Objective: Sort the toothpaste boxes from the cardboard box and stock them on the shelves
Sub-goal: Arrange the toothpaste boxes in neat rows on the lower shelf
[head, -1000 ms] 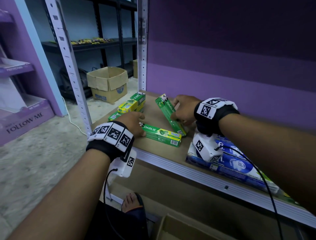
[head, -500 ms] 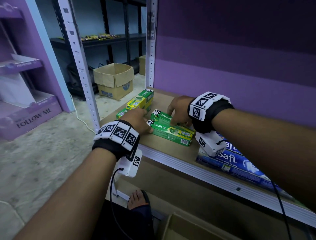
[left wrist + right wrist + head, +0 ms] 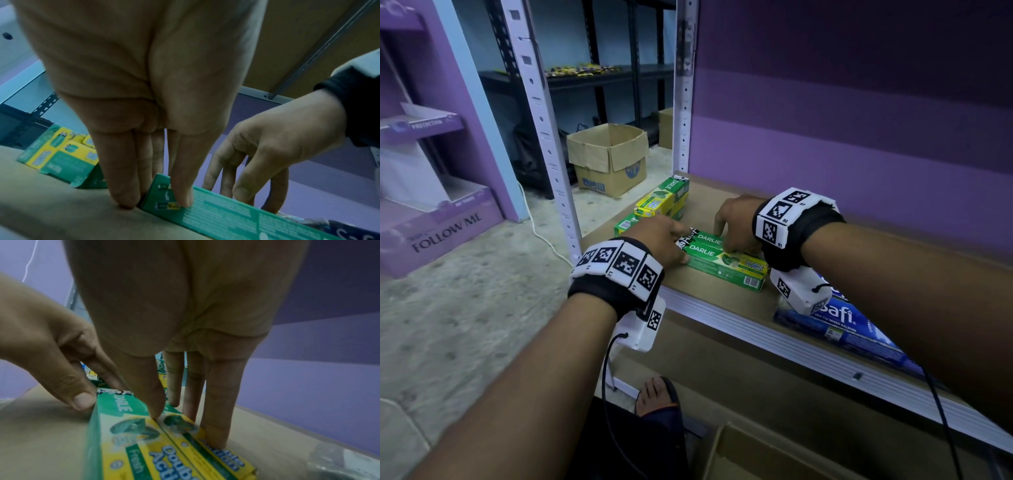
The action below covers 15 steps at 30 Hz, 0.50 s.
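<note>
Two green Darlie toothpaste boxes lie side by side on the brown shelf (image 3: 709, 298): the front box (image 3: 726, 270) (image 3: 226, 216) (image 3: 127, 443) and the rear box (image 3: 709, 238) (image 3: 216, 464). My left hand (image 3: 661, 240) (image 3: 156, 199) presses straight fingers against their left ends, thumb on the front box's long side. My right hand (image 3: 736, 219) (image 3: 185, 418) stands over the rear box, thumb tip on the seam between the boxes, straight fingers down its far side. More Darlie boxes (image 3: 664, 205) are stacked at the shelf's back left.
Blue Safi packs (image 3: 842, 322) lie on the shelf to the right, under my right wrist. A white upright (image 3: 541, 120) bounds the shelf on the left. An open cardboard box (image 3: 609, 157) stands on the floor behind; another carton (image 3: 756, 455) sits below me.
My right hand swung the angled Darlie box round and set it down flat behind the front box. The left hand stayed at the boxes' left ends.
</note>
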Available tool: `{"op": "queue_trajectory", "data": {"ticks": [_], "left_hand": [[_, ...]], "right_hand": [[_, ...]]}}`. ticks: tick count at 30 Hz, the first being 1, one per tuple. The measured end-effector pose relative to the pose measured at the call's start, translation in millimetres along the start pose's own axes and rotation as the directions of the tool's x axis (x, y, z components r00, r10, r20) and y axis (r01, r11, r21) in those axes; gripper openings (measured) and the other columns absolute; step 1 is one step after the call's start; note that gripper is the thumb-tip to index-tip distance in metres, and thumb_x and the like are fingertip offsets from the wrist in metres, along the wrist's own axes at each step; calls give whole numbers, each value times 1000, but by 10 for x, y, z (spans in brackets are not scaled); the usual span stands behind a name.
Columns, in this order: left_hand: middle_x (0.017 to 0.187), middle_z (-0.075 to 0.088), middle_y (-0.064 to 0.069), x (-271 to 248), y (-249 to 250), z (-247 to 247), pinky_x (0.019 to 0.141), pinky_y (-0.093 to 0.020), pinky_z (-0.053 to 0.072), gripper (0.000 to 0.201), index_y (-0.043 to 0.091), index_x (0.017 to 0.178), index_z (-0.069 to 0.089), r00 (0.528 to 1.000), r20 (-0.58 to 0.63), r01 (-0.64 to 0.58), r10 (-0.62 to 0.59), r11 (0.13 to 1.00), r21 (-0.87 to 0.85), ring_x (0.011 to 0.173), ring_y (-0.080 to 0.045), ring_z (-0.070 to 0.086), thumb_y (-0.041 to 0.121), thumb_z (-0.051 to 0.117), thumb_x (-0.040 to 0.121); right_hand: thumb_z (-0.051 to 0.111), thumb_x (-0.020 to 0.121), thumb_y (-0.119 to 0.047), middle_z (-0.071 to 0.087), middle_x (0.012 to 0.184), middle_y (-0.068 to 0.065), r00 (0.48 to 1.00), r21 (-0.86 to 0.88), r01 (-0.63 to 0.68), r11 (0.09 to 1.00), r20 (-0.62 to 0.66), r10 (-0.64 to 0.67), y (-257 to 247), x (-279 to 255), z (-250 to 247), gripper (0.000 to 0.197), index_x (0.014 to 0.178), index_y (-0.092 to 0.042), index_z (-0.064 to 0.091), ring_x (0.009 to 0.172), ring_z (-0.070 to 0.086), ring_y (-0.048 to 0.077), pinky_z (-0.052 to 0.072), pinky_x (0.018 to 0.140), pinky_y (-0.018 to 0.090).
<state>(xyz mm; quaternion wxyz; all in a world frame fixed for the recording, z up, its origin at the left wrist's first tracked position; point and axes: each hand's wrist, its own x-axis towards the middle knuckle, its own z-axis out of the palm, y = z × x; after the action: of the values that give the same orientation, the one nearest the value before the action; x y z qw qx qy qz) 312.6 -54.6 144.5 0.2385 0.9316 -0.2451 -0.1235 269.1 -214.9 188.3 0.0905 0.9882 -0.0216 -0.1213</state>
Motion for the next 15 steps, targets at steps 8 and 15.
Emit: {"op": "queue_trajectory", "data": {"ticks": [8, 15], "left_hand": [[146, 50, -2, -28, 79, 4, 107, -29, 37, 59, 26, 143, 50, 1000, -14, 9, -8, 995, 102, 133, -21, 48, 26, 72, 88], [149, 47, -3, -15, 91, 21, 109, -31, 36, 61, 30, 145, 46, 1000, -4, 5, -5, 987, 158, 135, -22, 45, 32, 69, 90]], "right_hand": [[82, 70, -53, 58, 87, -17, 996, 213, 17, 977, 88, -36, 204, -122, 31, 64, 126, -32, 61, 77, 55, 7, 42, 80, 25], [86, 64, -52, 60, 124, -7, 999, 180, 31, 983, 23, -36, 308, -130, 160, 71, 129, -39, 59, 96, 52, 15, 47, 92, 28]]}}
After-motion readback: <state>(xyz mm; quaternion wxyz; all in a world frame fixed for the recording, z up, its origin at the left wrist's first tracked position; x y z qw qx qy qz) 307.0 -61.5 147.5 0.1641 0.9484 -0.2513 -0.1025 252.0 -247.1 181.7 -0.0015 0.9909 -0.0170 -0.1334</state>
